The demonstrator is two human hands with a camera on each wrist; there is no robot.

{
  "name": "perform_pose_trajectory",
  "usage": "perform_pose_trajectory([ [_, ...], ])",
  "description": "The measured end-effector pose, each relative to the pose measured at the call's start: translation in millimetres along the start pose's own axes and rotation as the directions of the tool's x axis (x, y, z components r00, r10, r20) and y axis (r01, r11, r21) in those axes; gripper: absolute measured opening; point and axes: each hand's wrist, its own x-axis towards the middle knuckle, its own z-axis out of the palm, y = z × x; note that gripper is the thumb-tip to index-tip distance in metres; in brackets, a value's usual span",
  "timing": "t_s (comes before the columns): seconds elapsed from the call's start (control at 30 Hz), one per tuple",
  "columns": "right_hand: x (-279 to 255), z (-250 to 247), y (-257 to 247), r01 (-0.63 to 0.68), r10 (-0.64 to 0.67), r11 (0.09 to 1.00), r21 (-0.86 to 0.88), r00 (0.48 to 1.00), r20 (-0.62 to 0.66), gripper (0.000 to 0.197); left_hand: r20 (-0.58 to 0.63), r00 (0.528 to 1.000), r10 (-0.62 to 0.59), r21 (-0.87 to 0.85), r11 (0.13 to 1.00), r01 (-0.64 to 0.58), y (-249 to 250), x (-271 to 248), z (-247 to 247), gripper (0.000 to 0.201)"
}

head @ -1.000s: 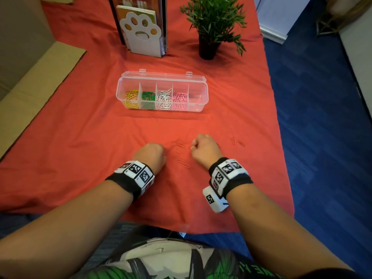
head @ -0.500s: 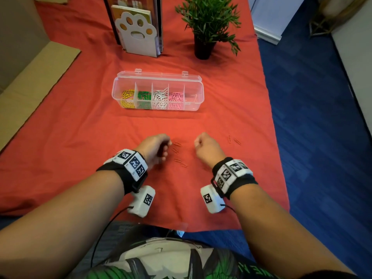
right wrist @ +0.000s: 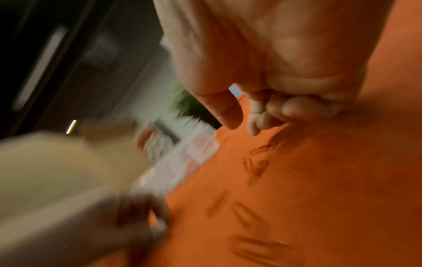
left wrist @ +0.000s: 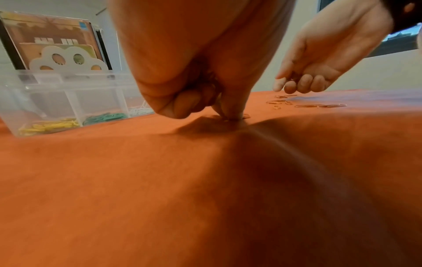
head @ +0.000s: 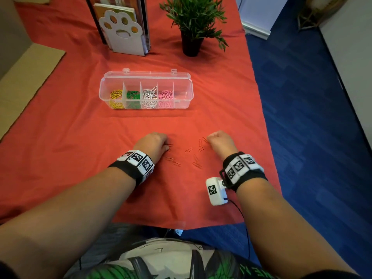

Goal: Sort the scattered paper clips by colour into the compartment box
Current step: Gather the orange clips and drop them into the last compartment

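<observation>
The clear compartment box [head: 147, 74] stands open mid-table, holding yellow, green, white and pink clips from left to right; its rightmost cell looks nearly bare. Several orange paper clips [head: 189, 150] lie scattered on the red cloth between my hands. My left hand [head: 167, 147] is curled, its fingertips [left wrist: 230, 112] pinching one orange clip [left wrist: 245, 116] against the cloth. My right hand [head: 209, 139] is a loose fist beside two clips [head: 202, 140]. The left wrist view shows orange clips [left wrist: 293, 77] tucked inside its curled fingers. The right wrist view is blurred; my right hand [right wrist: 242, 126] hovers above clips [right wrist: 262, 148].
A paw-shaped white file holder [head: 122, 31] with books and a potted plant [head: 193, 23] stand behind the box. Cardboard [head: 22, 77] lies over the table's left edge. The table's right edge drops to blue carpet [head: 312, 117].
My right hand has moved right, over to the pair of clips, uncovering more clips between the hands. My left hand has lowered its fingertips onto a clip.
</observation>
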Motion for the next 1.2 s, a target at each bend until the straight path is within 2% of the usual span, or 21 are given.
perform_pose_trajectory([
  [0.07, 0.8, 9.4, -1.1, 0.050, -0.074, 0.945, -0.324, 0.995, -0.062, 0.033, 0.020, 0.999, -0.034, -0.024, 0.999, 0.034, 0.0, -0.2, 3.2, 0.020],
  [0.13, -3.4, 19.7, -3.2, 0.123, -0.191, 0.848, -0.516, 0.978, -0.081, 0.045, 0.039, 0.998, -0.055, -0.063, 0.996, 0.057, -0.4, 0.7, 6.3, 0.018],
  [0.23, -11.9, 32.3, -10.6, 0.206, -0.308, 0.717, -0.666, 0.951, -0.038, 0.034, 0.039, 0.996, -0.081, -0.103, 0.991, 0.084, -1.1, 0.0, 7.4, 0.016],
  [0.33, -12.4, 35.9, -13.4, 0.269, -0.372, 0.600, -0.753, 0.928, 0.035, 0.032, -0.029, 0.991, -0.129, -0.237, 0.964, 0.119, -0.6, -2.8, 3.9, 0.012],
  [0.4, -8.1, 31.2, -13.9, 0.317, -0.380, 0.625, -0.713, 0.922, 0.077, 0.032, -0.049, 0.984, -0.170, -0.344, 0.928, 0.143, -2.0, -3.8, -1.3, 0.013],
  [0.47, -1.2, 22.6, -13.9, 0.326, -0.332, 0.783, -0.530, 0.939, 0.088, 0.024, -0.007, 0.977, -0.213, -0.456, 0.870, 0.186, -6.0, -3.1, -6.5, 0.009],
  [0.53, 2.5, 13.7, -12.6, 0.255, -0.244, 0.934, -0.250, 0.967, 0.076, 0.010, 0.073, 0.963, -0.260, -0.626, 0.739, 0.247, -9.0, -2.5, -10.6, 0.012],
  [0.6, 1.5, 7.1, -7.7, 0.116, -0.129, 0.986, 0.123, 0.987, 0.100, 0.021, 0.164, 0.945, -0.283, -0.834, 0.471, 0.287, -7.5, -4.4, -13.3, 0.018],
  [0.63, -1.6, 3.7, -5.3, 0.027, -0.076, 0.946, 0.322, 0.987, 0.141, 0.026, 0.210, 0.936, -0.281, -0.896, 0.327, 0.299, -5.6, -5.3, -14.9, 0.019],
  [0.7, -6.9, -3.6, -0.1, -0.137, -0.018, 0.751, 0.646, 0.974, 0.227, 0.027, 0.300, 0.921, -0.250, -0.938, 0.096, 0.332, -0.5, -7.9, -21.4, 0.024],
  [0.77, -11.8, -10.4, 4.6, -0.270, 0.017, 0.543, 0.795, 0.950, 0.311, 0.024, 0.370, 0.907, -0.203, -0.929, -0.094, 0.358, 1.7, -9.9, -29.1, 0.026],
  [0.8, -14.1, -11.5, 6.7, -0.306, 0.027, 0.503, 0.808, 0.940, 0.339, 0.023, 0.401, 0.898, -0.183, -0.911, -0.183, 0.370, 1.3, -10.8, -32.4, 0.025],
  [0.83, -16.0, -10.7, 7.7, -0.320, 0.042, 0.520, 0.792, 0.936, 0.350, 0.021, 0.429, 0.887, -0.171, -0.889, -0.253, 0.381, 0.4, -11.2, -35.2, 0.025],
  [0.87, -16.5, -8.2, 9.1, -0.308, 0.056, 0.583, 0.752, 0.938, 0.341, 0.018, 0.447, 0.878, -0.170, -0.875, -0.287, 0.390, 0.4, -11.3, -37.0, 0.024],
  [0.93, -15.3, -1.1, 10.4, -0.174, 0.036, 0.823, 0.541, 0.966, 0.256, 0.016, 0.464, 0.863, -0.201, -0.876, -0.246, 0.414, 4.1, -8.7, -35.5, 0.024],
  [0.97, -14.2, 2.2, 11.0, -0.055, -0.015, 0.939, 0.340, 0.980, 0.199, 0.015, 0.452, 0.859, -0.243, -0.891, -0.166, 0.422, 6.5, -6.6, -32.6, 0.027],
  [1.0, -13.9, 4.8, 11.1, 0.083, -0.098, 0.991, 0.104, 0.984, 0.151, 0.015, 0.402, 0.866, -0.296, -0.910, -0.022, 0.415, 8.4, -4.7, -29.0, 0.032],
  [1.03, -15.6, 7.9, 11.4, 0.199, -0.184, 0.974, -0.111, 0.975, 0.127, 0.013, 0.310, 0.891, -0.332, -0.902, 0.196, 0.386, 9.2, -3.3, -24.6, 0.036],
  [1.1, -19.4, 13.6, 13.5, 0.344, -0.319, 0.847, -0.405, 0.939, 0.129, 0.018, 0.097, 0.951, -0.293, -0.695, 0.664, 0.276, 9.0, -3.6, -15.3, 0.037],
  [1.13, -21.6, 16.0, 14.8, 0.380, -0.362, 0.781, -0.495, 0.922, 0.137, 0.023, 0.024, 0.969, -0.247, -0.533, 0.816, 0.222, 9.3, -5.2, -11.0, 0.037],
  [1.2, -26.8, 19.9, 14.5, 0.405, -0.415, 0.666, -0.627, 0.899, 0.140, 0.026, -0.067, 0.984, -0.164, -0.262, 0.955, 0.142, 10.6, -7.3, -3.4, 0.039],
])
